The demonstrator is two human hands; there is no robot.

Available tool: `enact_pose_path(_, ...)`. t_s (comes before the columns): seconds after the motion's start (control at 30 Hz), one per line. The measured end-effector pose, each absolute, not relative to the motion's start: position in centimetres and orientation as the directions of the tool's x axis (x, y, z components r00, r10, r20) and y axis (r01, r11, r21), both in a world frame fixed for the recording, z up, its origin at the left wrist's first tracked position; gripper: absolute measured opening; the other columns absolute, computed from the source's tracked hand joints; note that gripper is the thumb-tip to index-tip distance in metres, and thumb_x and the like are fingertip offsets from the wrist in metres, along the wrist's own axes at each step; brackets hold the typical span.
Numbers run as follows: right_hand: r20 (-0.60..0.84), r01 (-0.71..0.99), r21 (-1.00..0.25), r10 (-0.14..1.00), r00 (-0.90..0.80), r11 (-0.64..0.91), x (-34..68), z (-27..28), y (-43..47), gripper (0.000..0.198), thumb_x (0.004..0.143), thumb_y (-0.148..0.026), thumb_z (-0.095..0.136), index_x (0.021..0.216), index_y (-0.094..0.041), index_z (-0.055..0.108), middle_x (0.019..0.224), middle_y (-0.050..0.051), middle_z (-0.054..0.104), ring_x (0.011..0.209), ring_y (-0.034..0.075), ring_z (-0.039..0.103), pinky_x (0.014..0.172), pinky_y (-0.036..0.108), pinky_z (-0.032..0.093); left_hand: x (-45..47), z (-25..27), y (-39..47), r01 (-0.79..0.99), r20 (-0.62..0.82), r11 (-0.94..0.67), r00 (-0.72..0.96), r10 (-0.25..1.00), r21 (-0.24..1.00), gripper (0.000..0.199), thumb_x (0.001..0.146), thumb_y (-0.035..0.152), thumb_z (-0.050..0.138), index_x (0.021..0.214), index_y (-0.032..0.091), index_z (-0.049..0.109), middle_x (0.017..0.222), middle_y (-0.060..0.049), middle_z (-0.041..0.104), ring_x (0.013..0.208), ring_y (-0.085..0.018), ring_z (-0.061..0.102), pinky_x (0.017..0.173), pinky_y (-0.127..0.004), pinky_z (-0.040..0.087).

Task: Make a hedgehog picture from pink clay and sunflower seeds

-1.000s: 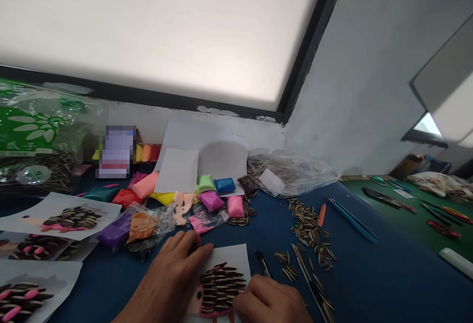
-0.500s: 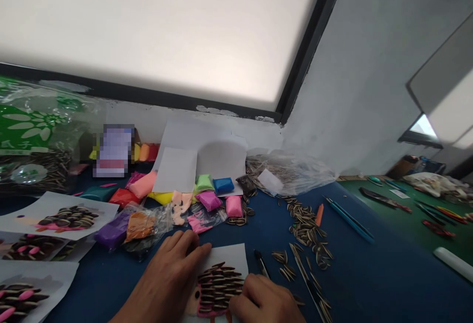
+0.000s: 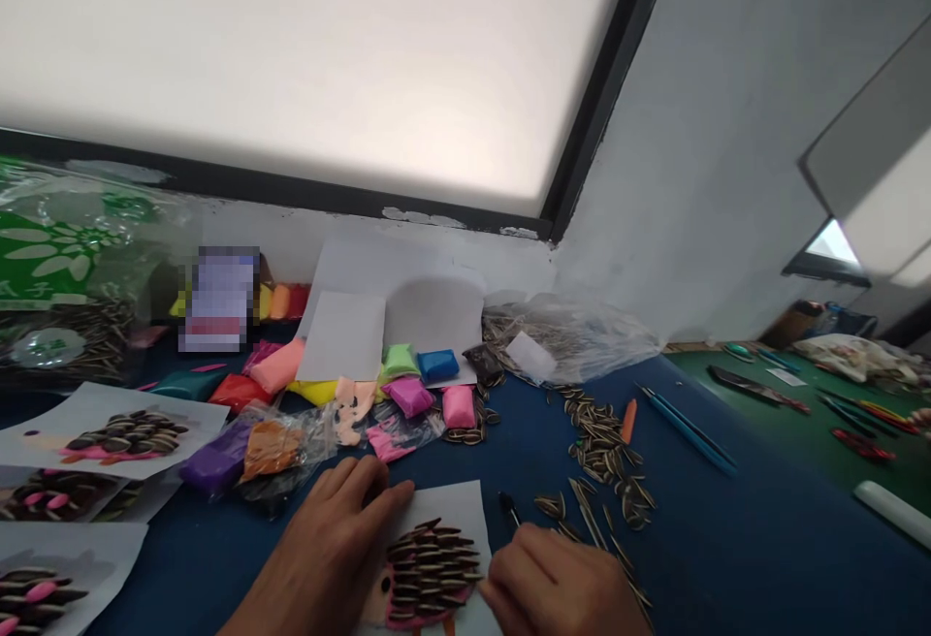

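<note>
- The left hand (image 3: 331, 549) lies flat, fingers spread, pressing the left edge of a white card (image 3: 443, 510) on the blue table (image 3: 727, 558).
- On the card sits a hedgehog (image 3: 429, 573): rows of striped sunflower seeds set in pink clay, its lower part cut off by the frame edge.
- The right hand (image 3: 563, 586) is curled at the card's right edge, fingertips touching the hedgehog's right side; whether it pinches a seed I cannot tell.
- A black pen (image 3: 509, 508) lies just beyond the right hand, beside the card.
- Loose seeds (image 3: 607, 461) trail across the table to the right of the card, up to a clear seed bag (image 3: 574, 331) by the wall.
- Small clay packs (image 3: 418, 379) in pink, purple, blue, green, yellow and red lie behind the card, some on white sheets (image 3: 397, 311).
- A plastic bag with orange clay (image 3: 272, 447) and a purple block (image 3: 214, 457) lie just left of the left hand.
- Three finished cards (image 3: 116, 432) with seed hedgehogs lie at the far left, before a green seed bag (image 3: 58, 277).
- Two blue tools (image 3: 688, 430) and an orange piece (image 3: 629, 421) lie to the right; beyond them a green mat (image 3: 800, 432) holds more tools.
</note>
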State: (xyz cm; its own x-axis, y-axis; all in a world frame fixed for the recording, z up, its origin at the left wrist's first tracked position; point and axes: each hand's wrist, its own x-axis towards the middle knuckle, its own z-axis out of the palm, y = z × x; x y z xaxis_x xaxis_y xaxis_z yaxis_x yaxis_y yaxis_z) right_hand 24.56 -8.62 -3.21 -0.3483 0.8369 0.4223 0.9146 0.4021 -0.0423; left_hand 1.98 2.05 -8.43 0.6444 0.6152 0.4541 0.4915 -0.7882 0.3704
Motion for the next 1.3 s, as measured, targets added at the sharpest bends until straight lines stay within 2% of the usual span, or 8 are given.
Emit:
enact_pose_path(0.13, 0.355, 0.933, -0.115, 0.891, -0.282, 0.341, 25.7, -3.4, -8.3, 0.02, 0.094, -0.01, 0.046, 0.079, -0.022, 0.053, 0.071, -0.001, 0.06, 0.057, 0.013, 0.058, 0.05, 0.024, 0.032, 1.9, -7.9, 1.7, 0.498, 0.447, -0.776, 0.634, 0.631, 0.388, 0.032, 0.095, 0.008, 0.045, 0.115, 0.025, 0.065, 0.099, -0.006, 0.059, 0.086, -0.024, 0.056, 0.073, -0.034, 0.046)
enact_pose_path(0.27, 0.302, 0.939, -0.154, 0.919, -0.252, 0.308, 26.3, -4.2, -8.2, 0.02, 0.091, -0.006, 0.047, 0.081, -0.022, 0.054, 0.073, 0.0, 0.062, 0.059, 0.014, 0.058, 0.051, 0.025, 0.031, 1.8, -7.7, 1.7, 0.482, 0.437, -0.767, 0.633, 0.639, 0.424, 0.023, 0.097, 0.011, 0.044, 0.098, 0.023, 0.064, 0.099, -0.006, 0.061, 0.085, -0.024, 0.058, 0.074, -0.033, 0.047)
enact_pose_path(0.5, 0.29, 0.946, -0.144, 0.926, -0.242, 0.292, 27.0, -4.3, -7.9, 0.02, 0.093, -0.007, 0.045, 0.082, -0.021, 0.052, 0.076, 0.0, 0.06, 0.061, 0.014, 0.057, 0.053, 0.026, 0.031, 1.5, -8.0, 2.0, 0.408, 0.484, -0.796, 0.638, 0.599, 0.447, 0.023, 0.101, 0.014, 0.04, 0.093, 0.023, 0.06, 0.089, -0.004, 0.063, 0.079, -0.022, 0.057, 0.071, -0.032, 0.045)
enact_pose_path(0.7, 0.26, 0.947, -0.146, 0.935, -0.243, 0.287, 27.0, -4.3, -8.1, 0.018, 0.091, -0.006, 0.048, 0.082, -0.022, 0.053, 0.077, 0.0, 0.061, 0.061, 0.014, 0.058, 0.052, 0.025, 0.031, 1.2, -8.3, 2.0, 0.436, 0.54, -0.785, 0.57, 0.619, 0.44, 0.032, 0.1, 0.015, 0.041, 0.12, 0.029, 0.061, 0.108, -0.006, 0.067, 0.094, -0.024, 0.063, 0.078, -0.031, 0.051)
enact_pose_path(0.9, 0.262, 0.962, -0.103, 0.94, -0.218, 0.251, 26.8, -4.1, -8.1, 0.021, 0.081, -0.001, 0.049, 0.083, -0.021, 0.056, 0.081, 0.003, 0.061, 0.06, 0.015, 0.059, 0.048, 0.024, 0.032, 0.7, -7.6, 2.2, 0.407, 0.53, -0.755, 0.541, 0.653, 0.514, 0.031, 0.1, 0.016, 0.041, 0.114, 0.029, 0.066, 0.107, -0.006, 0.073, 0.098, -0.023, 0.07, 0.08, -0.028, 0.058)
enact_pose_path(1.0, 0.279, 0.967, -0.073, 0.936, -0.213, 0.242, 26.9, -4.2, -7.9, 0.024, 0.076, 0.001, 0.051, 0.086, -0.02, 0.059, 0.086, 0.005, 0.061, 0.059, 0.016, 0.059, 0.047, 0.024, 0.032, 0.6, -7.3, 2.1, 0.437, 0.52, -0.756, 0.55, 0.653, 0.487, 0.034, 0.101, 0.018, 0.042, 0.121, 0.032, 0.067, 0.115, -0.003, 0.075, 0.109, -0.024, 0.07, 0.088, -0.032, 0.06)
enact_pose_path(1.17, 0.388, 0.973, 0.035, 0.894, -0.222, 0.226, 27.1, -4.6, -7.6, 0.03, 0.067, 0.006, 0.053, 0.081, -0.019, 0.062, 0.084, 0.005, 0.062, 0.065, 0.018, 0.059, 0.052, 0.026, 0.037, 1.1, -7.5, 1.3, 0.327, 0.475, -0.838, 0.707, 0.524, 0.438, 0.041, 0.106, 0.037, 0.044, 0.147, 0.034, 0.047, 0.146, -0.005, 0.059, 0.135, -0.029, 0.054, 0.105, -0.043, 0.053)
enact_pose_path(1.3, 0.422, 0.967, -0.07, 0.886, -0.193, 0.244, 27.1, -4.6, -7.6, 0.026, 0.074, 0.002, 0.053, 0.085, -0.019, 0.064, 0.093, 0.008, 0.064, 0.075, 0.022, 0.061, 0.059, 0.028, 0.044, 1.5, -9.1, 0.9, 0.302, 0.413, -0.844, 0.767, 0.492, 0.443, 0.07, 0.097, 0.05, 0.063, 0.156, 0.033, 0.03, 0.158, -0.012, 0.042, 0.141, -0.035, 0.045, 0.106, -0.048, 0.051)
